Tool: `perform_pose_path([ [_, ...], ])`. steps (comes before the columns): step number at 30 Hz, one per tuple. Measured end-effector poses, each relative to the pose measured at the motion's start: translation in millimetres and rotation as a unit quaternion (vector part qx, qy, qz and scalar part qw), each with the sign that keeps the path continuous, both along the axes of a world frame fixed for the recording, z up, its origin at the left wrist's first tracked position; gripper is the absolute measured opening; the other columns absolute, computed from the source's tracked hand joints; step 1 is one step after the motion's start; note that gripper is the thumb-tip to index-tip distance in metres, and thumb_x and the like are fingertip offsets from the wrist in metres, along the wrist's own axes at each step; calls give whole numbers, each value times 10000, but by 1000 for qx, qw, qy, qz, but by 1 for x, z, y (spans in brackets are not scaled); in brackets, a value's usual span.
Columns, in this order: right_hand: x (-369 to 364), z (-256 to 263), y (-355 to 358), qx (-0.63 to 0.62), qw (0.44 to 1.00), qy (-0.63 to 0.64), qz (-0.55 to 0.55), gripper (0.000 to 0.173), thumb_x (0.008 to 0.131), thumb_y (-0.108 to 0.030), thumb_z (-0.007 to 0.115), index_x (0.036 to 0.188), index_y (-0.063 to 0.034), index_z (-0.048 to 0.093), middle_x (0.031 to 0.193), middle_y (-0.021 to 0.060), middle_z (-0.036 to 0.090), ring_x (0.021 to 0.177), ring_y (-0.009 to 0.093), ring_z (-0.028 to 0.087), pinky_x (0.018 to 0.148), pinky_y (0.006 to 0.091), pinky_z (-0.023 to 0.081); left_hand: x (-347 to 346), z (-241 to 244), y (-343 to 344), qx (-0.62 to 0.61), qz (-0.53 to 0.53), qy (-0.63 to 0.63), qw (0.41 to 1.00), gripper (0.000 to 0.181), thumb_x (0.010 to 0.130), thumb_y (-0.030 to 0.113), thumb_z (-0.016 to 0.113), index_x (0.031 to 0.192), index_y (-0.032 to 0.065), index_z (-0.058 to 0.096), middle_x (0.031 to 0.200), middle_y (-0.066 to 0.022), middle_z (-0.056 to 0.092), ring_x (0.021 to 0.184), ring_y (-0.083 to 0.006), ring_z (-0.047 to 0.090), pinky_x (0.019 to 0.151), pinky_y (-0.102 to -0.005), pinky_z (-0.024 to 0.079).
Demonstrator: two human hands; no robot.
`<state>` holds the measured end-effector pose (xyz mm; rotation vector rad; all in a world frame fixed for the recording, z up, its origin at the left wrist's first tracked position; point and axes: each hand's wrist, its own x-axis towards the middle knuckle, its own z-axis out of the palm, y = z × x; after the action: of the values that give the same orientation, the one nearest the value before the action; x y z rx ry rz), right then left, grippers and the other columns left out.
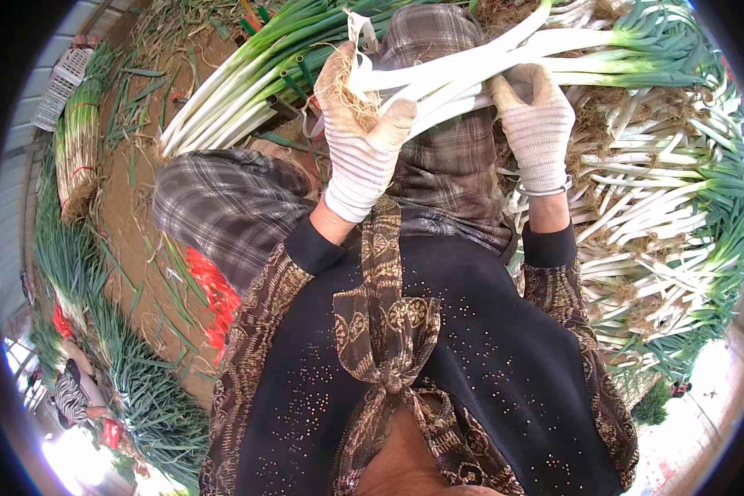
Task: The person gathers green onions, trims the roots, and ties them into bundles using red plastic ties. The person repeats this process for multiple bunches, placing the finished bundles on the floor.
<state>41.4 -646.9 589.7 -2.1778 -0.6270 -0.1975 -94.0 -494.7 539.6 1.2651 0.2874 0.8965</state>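
Observation:
Several long green onions with white stems stretch across in front of my raised knee. My left hand, in a striped knit work glove, is around their root ends, where stringy brown roots hang into the palm. A loose strip of pale outer skin curls up by its fingertips. My right hand, gloved likewise, grips the stems farther along towards the green leaves. Its fingertips are partly hidden behind the stems. Beyond my bent left leg rests a bundle of clean onions among green rods.
A large heap of untied onions lies along my right. Tied onion bundles and a white plastic crate line the left wall. Red plastic strips lie beside my left leg on the dirt floor. Another person is at the lower left.

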Motion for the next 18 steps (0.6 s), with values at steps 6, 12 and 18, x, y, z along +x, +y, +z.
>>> perform_pose_path([
  [6, 7, -3, 1, -20, 997, -65, 26, 122, 895, -162, 741, 901, -47, 700, 687, 56, 655, 607, 161, 615, 642, 308, 526, 3, 2, 4, 15, 24, 24, 999, 841, 880, 209, 827, 1538, 10, 343, 1462, -145, 447, 1329, -245, 472, 1153, -384, 387],
  [12, -5, 17, -45, 9, 973, 196, 122, 80, 903, -93, 690, 884, -21, 661, 789, 7, 674, 691, 65, 589, 661, 257, 515, 4, 10, 4, 37, 33, 41, 998, 657, 963, 108, 692, 1535, 16, 381, 1466, -116, 481, 1294, -196, 510, 1120, -334, 425],
  [18, -14, 23, -132, -448, 775, 291, 338, 98, 845, -98, 705, 857, -18, 650, 806, 88, 652, 683, 202, 623, 689, 337, 541, 7, 19, 8, -16, 41, 109, 993, 634, 959, 94, 702, 1508, 32, 390, 1305, -92, 547, 1062, -147, 589, 895, -286, 536],
])
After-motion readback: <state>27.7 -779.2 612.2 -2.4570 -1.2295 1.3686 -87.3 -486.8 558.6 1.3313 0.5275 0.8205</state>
